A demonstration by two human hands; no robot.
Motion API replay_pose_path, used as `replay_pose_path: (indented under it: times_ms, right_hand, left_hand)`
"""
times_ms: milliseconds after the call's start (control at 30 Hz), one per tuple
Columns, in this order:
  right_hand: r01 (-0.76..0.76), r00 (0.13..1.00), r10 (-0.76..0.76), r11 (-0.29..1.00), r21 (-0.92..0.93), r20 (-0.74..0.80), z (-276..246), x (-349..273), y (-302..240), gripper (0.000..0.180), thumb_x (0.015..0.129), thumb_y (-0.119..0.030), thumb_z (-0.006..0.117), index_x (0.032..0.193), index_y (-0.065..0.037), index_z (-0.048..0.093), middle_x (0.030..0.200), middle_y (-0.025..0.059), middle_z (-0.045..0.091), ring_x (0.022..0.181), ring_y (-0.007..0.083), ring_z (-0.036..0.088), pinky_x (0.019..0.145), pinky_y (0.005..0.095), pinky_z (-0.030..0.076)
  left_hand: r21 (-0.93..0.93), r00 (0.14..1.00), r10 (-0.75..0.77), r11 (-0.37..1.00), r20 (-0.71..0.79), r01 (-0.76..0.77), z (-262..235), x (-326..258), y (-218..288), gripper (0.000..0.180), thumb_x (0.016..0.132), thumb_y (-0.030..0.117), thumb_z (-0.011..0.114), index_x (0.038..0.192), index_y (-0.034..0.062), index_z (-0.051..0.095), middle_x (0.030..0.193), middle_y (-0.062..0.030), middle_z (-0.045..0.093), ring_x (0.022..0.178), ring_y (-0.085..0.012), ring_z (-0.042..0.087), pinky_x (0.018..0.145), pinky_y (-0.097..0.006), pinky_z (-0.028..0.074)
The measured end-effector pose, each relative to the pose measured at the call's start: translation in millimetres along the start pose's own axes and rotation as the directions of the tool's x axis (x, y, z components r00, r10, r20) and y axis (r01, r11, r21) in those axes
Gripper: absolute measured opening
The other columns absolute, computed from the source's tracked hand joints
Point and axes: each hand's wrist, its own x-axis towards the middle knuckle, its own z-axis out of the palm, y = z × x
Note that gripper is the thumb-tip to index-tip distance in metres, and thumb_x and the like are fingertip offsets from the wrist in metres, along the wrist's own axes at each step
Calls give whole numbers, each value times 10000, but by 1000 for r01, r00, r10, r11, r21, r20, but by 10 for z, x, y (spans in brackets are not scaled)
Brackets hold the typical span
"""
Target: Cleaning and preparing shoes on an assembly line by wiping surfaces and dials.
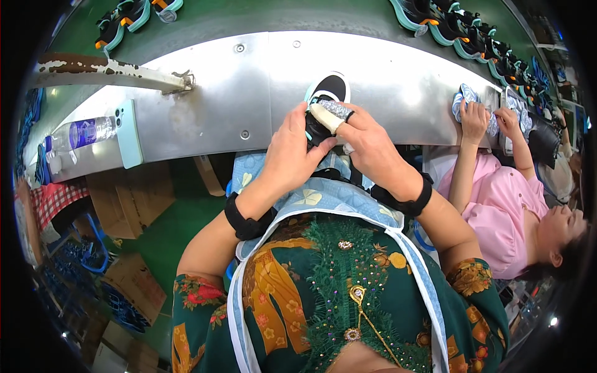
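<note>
A black shoe point(331, 86) with white and pale-teal edging lies on the metal bench in front of me, its toe pointing away. My left hand point(291, 149) is closed around the shoe's left side, fingers along its edge and thumb near the opening. My right hand point(370, 142) bends over the shoe's upper from the right, thumb and index finger pressed together on it. A cream cover point(326, 117) wraps the thumb, and a grey speckled wrap point(336, 110) covers a finger. What lies under those fingertips is hidden.
The metal bench point(217, 118) runs across. At left are a rusty post point(118, 71), a pale-teal phone point(127, 133) and a plastic bottle point(81, 133). More shoes point(448, 28) line the green conveyor beyond. A co-worker in pink point(497, 211) handles patterned blue-white pieces at right.
</note>
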Motion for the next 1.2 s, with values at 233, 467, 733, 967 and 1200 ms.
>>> replay_pose_path:
  times_ms: [233,467,733,967,1200]
  right_hand:
    - [-22,998,13,986,164,53,-107,16,297,621,704,79,556,1293,-116,579,1070,151,633,1054,379,557,956,417,439]
    - [-481,866,490,871,99,-97,-472,139,1318,424,869,1,540,1274,-113,597,985,168,670,917,280,642,851,331,483]
    - [-566,822,466,726,-389,-326,-1396,587,2182,545,812,-165,728,1325,-193,546,888,196,655,802,355,630,725,409,489]
    - [-404,894,320,879,-253,-315,-1398,776,2418,354,801,-103,723,1144,-101,638,885,173,668,808,310,648,741,369,502]
    - [-358,924,344,932,-63,-164,-1023,954,1092,202,828,-235,714,942,-72,683,756,148,672,654,272,656,602,353,495]
  left_hand:
    - [30,980,197,980,-23,-197,-92,-23,-26,809,798,245,733,1395,-71,289,1352,-307,411,1229,-454,445,1025,-455,385]
    - [287,915,372,870,154,-401,-382,-261,-362,424,704,75,735,1110,83,611,1427,-260,366,1287,-416,416,1017,-455,410]
    - [304,870,351,919,-345,-250,-1243,1957,-564,304,720,-33,574,1005,72,578,1270,-213,534,1094,-413,547,912,-429,470]
    - [464,742,124,844,-658,270,-2211,2885,-1261,264,823,49,542,1071,87,623,1240,-234,552,1084,-426,558,946,-442,456]
    - [312,806,376,916,-456,-251,-1207,1947,-438,394,838,103,610,1227,46,586,1258,-207,553,1086,-386,562,943,-410,449]
